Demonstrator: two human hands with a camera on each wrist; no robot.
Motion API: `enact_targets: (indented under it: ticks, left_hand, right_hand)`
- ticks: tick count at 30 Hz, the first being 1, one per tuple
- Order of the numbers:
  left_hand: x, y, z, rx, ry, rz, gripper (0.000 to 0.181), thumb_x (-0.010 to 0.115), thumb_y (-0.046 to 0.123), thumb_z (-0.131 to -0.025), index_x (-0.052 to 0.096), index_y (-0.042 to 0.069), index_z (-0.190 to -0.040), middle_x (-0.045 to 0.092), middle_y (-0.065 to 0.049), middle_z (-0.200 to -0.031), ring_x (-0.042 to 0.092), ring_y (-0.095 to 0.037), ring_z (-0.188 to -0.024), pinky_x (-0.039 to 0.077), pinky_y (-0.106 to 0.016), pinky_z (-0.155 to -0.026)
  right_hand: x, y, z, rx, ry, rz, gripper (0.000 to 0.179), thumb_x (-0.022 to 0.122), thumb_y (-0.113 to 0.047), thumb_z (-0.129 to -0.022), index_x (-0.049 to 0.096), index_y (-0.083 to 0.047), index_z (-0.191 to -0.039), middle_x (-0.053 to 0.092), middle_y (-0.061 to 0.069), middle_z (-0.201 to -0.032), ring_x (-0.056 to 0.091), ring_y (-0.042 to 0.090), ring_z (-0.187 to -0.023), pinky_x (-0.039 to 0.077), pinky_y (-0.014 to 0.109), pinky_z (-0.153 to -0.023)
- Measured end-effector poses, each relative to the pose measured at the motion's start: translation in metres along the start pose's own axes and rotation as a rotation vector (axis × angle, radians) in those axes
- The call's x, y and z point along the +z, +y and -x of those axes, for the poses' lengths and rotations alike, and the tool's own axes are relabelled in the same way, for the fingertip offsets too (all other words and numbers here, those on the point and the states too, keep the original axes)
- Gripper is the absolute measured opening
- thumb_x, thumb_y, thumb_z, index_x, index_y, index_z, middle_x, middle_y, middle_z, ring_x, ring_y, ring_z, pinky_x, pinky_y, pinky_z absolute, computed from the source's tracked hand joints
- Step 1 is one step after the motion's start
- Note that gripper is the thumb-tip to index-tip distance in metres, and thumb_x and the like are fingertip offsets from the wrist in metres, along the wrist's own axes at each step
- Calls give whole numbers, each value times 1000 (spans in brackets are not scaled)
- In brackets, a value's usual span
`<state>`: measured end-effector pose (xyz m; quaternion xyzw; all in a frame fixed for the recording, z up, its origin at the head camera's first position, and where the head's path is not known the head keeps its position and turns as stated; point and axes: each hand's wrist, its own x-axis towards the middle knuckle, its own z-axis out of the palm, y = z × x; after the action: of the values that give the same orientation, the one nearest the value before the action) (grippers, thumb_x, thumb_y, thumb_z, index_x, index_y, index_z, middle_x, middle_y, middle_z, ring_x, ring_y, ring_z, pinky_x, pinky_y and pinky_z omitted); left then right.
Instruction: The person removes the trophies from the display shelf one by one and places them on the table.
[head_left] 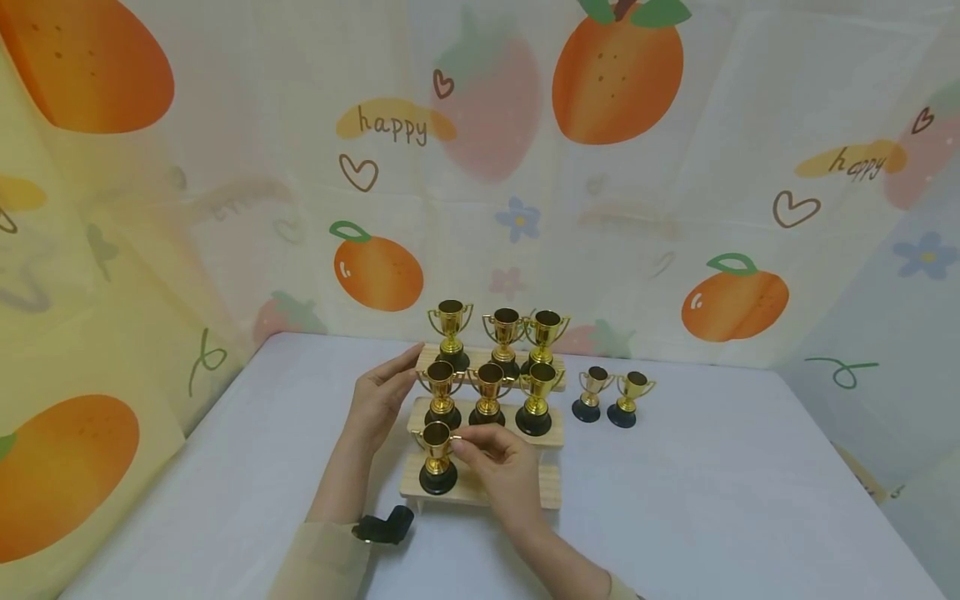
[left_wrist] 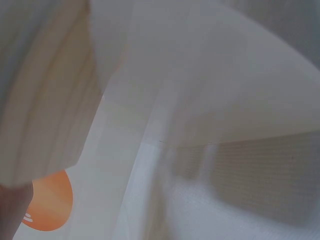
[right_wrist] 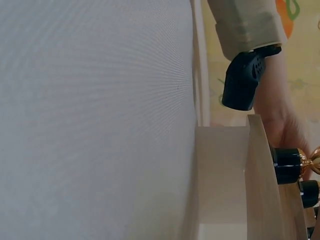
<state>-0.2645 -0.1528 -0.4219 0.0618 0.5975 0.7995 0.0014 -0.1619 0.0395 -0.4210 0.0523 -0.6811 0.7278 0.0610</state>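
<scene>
One trophy (head_left: 436, 463) is pinched by right hand (head_left: 506, 473); uneven release might tip it; whether left hand (head_left: 378, 404) grips, I cannot tell

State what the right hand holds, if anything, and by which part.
The right hand pinches the frontmost gold trophy by the handle nearest that hand.

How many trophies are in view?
9 trophies: three on the top step, three on the middle step, one on the bottom step pinched by the right hand, two on the table to the right.
</scene>
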Motion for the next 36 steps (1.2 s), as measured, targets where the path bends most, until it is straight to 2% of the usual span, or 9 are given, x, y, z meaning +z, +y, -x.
enact_targets:
  ticks: [6, 18, 24, 28, 36]
  left_hand:
    - [0, 0, 0, -1, 3, 2, 50, 59, 6, -96, 47, -3, -143, 68, 18, -125, 59, 4, -121, 38, -21, -119]
    - [0, -1, 0, 4, -5, 8, 50, 60, 5, -95, 46, -4, -143, 67, 16, -128, 59, 4, -121, 42, -16, -114]
    - [0, 1, 1, 2, 2, 4, 50, 60, 5, -95, 46, -4, -143, 66, 15, -130, 59, 4, -121, 41, -17, -116]
    - [-1, 0, 0, -4, 0, -8, 50, 60, 6, -95, 47, -3, -143, 65, 14, -133, 58, 5, -122, 40, -19, -118]
    - [-1, 0, 1, -3, -2, 5, 50, 60, 5, -95, 47, -3, -143, 62, 10, -138, 58, 5, -121, 43, -14, -113]
  right_hand:
    - [-2, -2, 0, -28, 7, 8, 16, 77, -18, -83, 74, -7, -95, 76, 13, -100, 71, 5, -89, 60, 17, -80]
    - [-11, -4, 3, -43, 37, 11, 13, 77, -11, -83, 73, -4, -93, 75, 15, -99, 70, 3, -84, 61, 17, -80]
    - [-18, -5, 3, -75, 43, 37, 14, 77, -12, -83, 74, -4, -93, 75, 15, -97, 71, 4, -83, 61, 17, -77]
    - [-23, -5, 3, -89, 60, 53, 12, 76, -10, -83, 74, -4, -93, 75, 15, -96, 71, 4, -83, 62, 18, -80]
    - [-35, -7, 4, -104, 86, 86, 10, 75, -7, -83, 74, -3, -92, 76, 12, -94, 71, 3, -83, 62, 19, -80]
